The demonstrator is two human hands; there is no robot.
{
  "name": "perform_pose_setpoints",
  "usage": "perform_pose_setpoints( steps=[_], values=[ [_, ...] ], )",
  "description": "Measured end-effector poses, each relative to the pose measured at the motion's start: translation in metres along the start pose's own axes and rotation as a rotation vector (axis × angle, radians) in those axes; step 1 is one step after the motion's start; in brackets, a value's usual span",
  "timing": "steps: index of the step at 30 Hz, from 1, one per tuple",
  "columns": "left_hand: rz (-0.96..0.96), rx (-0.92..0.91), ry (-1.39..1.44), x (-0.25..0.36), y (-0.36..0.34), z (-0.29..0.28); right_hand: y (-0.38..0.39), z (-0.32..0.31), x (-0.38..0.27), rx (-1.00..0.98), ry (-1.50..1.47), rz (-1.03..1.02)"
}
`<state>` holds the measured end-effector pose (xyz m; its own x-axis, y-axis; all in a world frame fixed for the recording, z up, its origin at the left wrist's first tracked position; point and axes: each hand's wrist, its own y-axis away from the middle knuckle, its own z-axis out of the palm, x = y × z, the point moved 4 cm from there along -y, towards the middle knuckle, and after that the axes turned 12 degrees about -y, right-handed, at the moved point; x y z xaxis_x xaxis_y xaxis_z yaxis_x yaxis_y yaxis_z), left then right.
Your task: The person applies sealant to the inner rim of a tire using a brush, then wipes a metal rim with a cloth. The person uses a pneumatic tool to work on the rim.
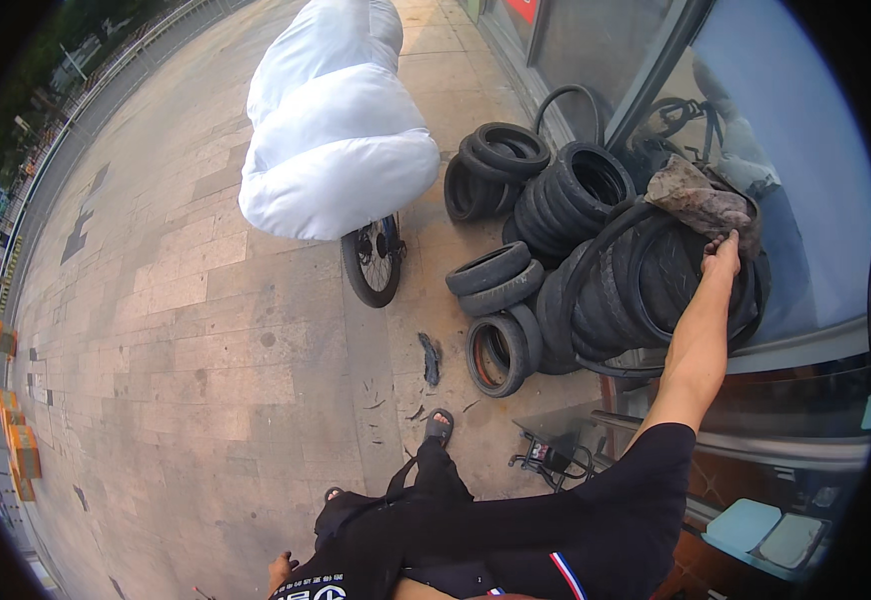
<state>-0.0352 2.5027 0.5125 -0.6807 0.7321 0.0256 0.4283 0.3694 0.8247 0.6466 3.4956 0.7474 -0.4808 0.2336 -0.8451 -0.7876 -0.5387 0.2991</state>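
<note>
My right arm reaches out to the right, and my right hand (722, 252) is closed on the near edge of a dirty brown rag (698, 196). The rag lies crumpled over the top of a big stack of worn black tyres (606, 290) against the shop window. Its far side drapes toward the glass. Low at the left of my body, my left hand (282, 571) hangs partly in view, its fingers loosely apart and blackened, with nothing visible in them.
More tyres (576, 190) are piled beyond, with loose ones (504, 350) nearer. A wheeled vehicle under a puffy white cover (341, 150) stands ahead. Black rubber scraps (430, 358) lie on the paving. A small floor pump (548, 455) sits by the doorway; a pale blue container (746, 525) is at lower right.
</note>
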Motion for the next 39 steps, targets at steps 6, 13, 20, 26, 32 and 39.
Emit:
perform_pose_setpoints(
  steps=[6,13,20,26,32,39],
  values=[
    [0.02,0.034,0.061,-0.002,0.06,0.025,0.01,0.042,-0.044,-0.1,0.28,-0.577],
    [0.044,0.09,0.088,0.002,0.086,0.027,0.132,0.138,-0.057,-0.781,0.2,-0.815],
    [0.028,0.079,0.281,-0.055,0.077,0.043,0.324,0.046,-0.005,-1.001,-0.072,-0.568],
    [-0.04,0.035,0.574,-0.173,0.055,0.055,0.478,-0.069,0.108,-1.36,0.09,0.008],
    [-0.06,0.117,0.749,-0.3,0.005,0.046,0.674,-0.196,0.232,-1.758,0.44,0.37],
    [-0.141,0.315,0.921,-0.399,-0.037,0.037,0.953,-0.359,0.26,-2.389,0.488,0.452]
  ],
)
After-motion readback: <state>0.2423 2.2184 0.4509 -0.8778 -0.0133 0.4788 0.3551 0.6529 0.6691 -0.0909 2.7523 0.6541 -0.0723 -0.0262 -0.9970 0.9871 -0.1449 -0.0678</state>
